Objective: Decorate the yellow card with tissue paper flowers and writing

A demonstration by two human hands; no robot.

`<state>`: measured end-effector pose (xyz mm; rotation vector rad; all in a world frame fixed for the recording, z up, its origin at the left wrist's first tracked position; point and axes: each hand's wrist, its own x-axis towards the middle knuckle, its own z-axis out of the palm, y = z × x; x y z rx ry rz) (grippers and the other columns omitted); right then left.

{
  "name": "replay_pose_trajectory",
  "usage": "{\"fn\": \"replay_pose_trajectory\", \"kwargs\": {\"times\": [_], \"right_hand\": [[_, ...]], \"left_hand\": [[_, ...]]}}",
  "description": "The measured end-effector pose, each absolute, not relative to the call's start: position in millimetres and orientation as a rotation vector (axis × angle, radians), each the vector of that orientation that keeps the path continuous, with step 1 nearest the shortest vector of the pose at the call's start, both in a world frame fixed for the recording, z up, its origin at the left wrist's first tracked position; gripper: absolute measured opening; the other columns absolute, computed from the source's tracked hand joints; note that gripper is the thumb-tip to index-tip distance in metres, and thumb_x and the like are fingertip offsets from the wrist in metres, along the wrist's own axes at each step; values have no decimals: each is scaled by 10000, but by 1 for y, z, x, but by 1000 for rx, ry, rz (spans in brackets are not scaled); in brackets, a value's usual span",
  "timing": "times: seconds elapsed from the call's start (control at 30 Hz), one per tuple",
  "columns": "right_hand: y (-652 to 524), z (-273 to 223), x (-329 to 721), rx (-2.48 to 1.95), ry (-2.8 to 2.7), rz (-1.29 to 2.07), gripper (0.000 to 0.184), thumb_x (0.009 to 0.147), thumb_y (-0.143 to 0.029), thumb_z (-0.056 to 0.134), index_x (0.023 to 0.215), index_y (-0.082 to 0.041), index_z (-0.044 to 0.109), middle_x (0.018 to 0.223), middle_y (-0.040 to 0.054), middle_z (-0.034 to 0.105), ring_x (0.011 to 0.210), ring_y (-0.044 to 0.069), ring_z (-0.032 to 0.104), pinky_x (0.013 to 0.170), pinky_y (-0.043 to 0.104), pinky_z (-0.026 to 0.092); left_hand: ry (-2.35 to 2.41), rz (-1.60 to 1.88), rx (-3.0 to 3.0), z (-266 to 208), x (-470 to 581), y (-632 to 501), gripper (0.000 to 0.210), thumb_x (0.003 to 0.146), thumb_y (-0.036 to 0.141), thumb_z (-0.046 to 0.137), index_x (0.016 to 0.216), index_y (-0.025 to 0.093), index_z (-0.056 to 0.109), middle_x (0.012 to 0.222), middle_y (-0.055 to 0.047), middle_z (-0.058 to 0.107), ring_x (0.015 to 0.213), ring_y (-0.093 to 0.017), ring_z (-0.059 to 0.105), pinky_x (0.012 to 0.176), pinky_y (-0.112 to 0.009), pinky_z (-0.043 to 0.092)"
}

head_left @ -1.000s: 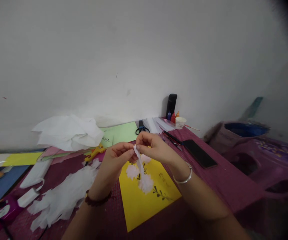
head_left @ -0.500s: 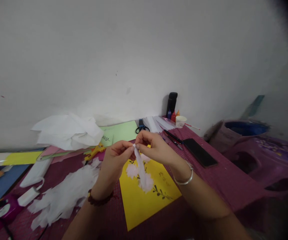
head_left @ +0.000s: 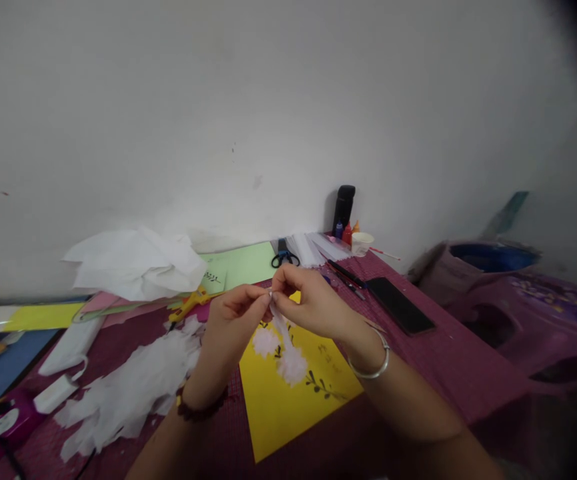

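Note:
Both of my hands meet over a yellow sheet [head_left: 288, 413], pinching the upper end of a thin white paper strip [head_left: 281, 322]. My left hand [head_left: 235, 327] grips the strip between thumb and forefinger. Closed on the same end from the other side is my right hand [head_left: 313, 301]. The strip's loose part hangs down in front of the sheet. Pale pink fluffy paper flowers [head_left: 292, 366] and painted dark leaf sprigs [head_left: 321, 385] lie on the sheet; my hands cover its upper part.
Torn white paper pieces [head_left: 133, 387] spread at the left, below a crumpled white sheet [head_left: 138, 263]. A yellow glue gun [head_left: 188, 305], scissors [head_left: 284, 253], pens [head_left: 347, 273], a phone [head_left: 401, 305], a paper cup [head_left: 362, 243] and small paint bottles [head_left: 347, 233] surround the work. Purple stools [head_left: 543, 327] stand right.
The strip's hanging part has become narrower and shorter in view, uncovering more of the flower below. My fingertips have shifted slightly, still pinched together at its top end.

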<state>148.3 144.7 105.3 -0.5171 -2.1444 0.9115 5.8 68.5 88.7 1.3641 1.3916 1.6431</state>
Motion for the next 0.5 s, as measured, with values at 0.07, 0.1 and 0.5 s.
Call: {"fn": "replay_pose_trajectory", "kwargs": {"times": [0.07,0.1,0.5], "right_hand": [[144,105,148,-522,-2149,899,64,784,-177,538,743,-201,494,696,-16,578,637,110,526,566,256,357],[144,105,148,-524,-2154,898,64,778,-175,538,741,-201,492,692,-20,574,634,109,522,562,252,352],[142,101,144,-488,-2204,900,55,734,-160,520,727,-203,486,667,-34,563,599,96,493,543,240,345]], "left_hand": [[1369,1636,1342,87,5,69,86,766,192,664,683,184,686,585,36,637,571,-78,565,579,-177,443],[1362,1628,1336,87,5,70,79,763,195,668,685,183,682,582,37,634,567,-77,561,574,-178,438],[1431,1574,1424,86,2,70,88,691,157,607,606,168,588,533,52,532,511,-67,459,502,-190,352]]}}
